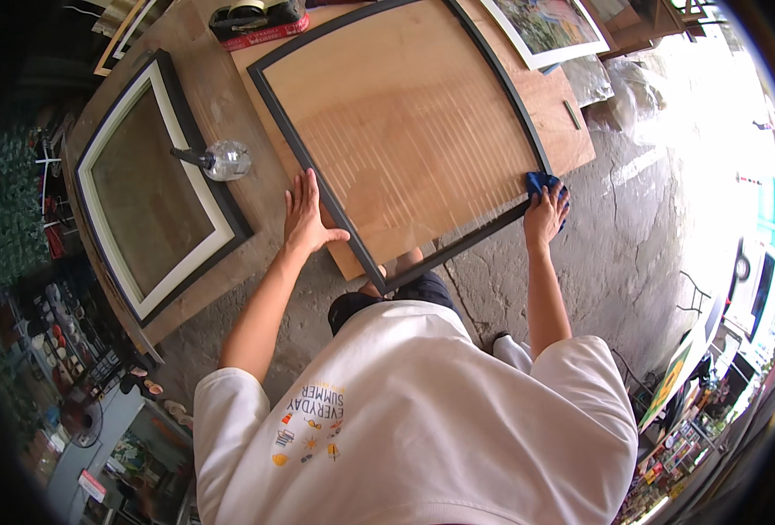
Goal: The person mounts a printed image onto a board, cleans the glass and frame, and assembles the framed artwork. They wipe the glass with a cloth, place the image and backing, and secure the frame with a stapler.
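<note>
A large dark picture frame (pixel 342 210) with a clear pane lies over a light wooden board (pixel 569 131), its near corner jutting past the board toward my body. On the frame's left side rests my left hand (pixel 307 219), fingers stretched out along the outer edge and thumb over the top. At the right near corner my right hand (pixel 545 214) presses a dark blue cloth (pixel 540 182) against the frame, fingers bent over it. Pale streaks cross the pane. Left of the frame stands a clear spray bottle (pixel 228 161) with a black nozzle.
A second dark frame with a white inner border (pixel 221 234) lies on the wooden table (pixel 269 188) at the left. Tape rolls sit in a red and black box (pixel 260 24) at the back. A white-bordered picture (pixel 540 58) and plastic wrapping (pixel 628 101) are at the far right.
</note>
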Tool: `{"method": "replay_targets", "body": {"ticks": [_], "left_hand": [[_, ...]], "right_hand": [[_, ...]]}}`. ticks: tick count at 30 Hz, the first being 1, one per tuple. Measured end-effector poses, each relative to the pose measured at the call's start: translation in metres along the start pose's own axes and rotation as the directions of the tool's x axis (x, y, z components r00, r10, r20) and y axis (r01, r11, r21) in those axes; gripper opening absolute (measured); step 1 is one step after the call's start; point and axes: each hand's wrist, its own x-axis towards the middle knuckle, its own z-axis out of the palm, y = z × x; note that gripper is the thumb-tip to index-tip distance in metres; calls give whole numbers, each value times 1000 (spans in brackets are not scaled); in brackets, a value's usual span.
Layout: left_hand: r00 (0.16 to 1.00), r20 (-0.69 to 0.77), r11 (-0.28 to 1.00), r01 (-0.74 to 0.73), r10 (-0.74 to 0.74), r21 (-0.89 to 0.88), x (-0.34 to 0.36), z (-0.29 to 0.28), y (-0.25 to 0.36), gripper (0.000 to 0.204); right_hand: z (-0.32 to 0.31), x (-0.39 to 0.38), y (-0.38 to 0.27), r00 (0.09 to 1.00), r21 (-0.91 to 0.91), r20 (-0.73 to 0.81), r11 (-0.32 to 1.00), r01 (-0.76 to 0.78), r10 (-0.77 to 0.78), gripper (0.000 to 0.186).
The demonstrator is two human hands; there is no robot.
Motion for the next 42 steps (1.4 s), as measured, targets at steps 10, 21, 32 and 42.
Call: {"method": "replay_targets", "body": {"ticks": [10, 21, 32, 42], "left_hand": [[997, 49, 997, 59, -57, -51, 1, -8, 6, 151], [990, 79, 990, 121, -116, -66, 6, -11, 9, 154], [980, 114, 985, 170, -165, -33, 1, -12, 11, 154], [994, 41, 994, 102, -101, -39, 2, -7, 2, 155]], "right_hand": [[53, 107, -111, 984, 270, -145, 961, -64, 107, 40], [104, 342, -330, 884, 288, -378, 872, 395, -276, 41], [80, 136, -494, 756, 671, -318, 428, 606, -572, 38], [53, 67, -490, 451, 679, -381, 87, 729, -807, 33]]}}
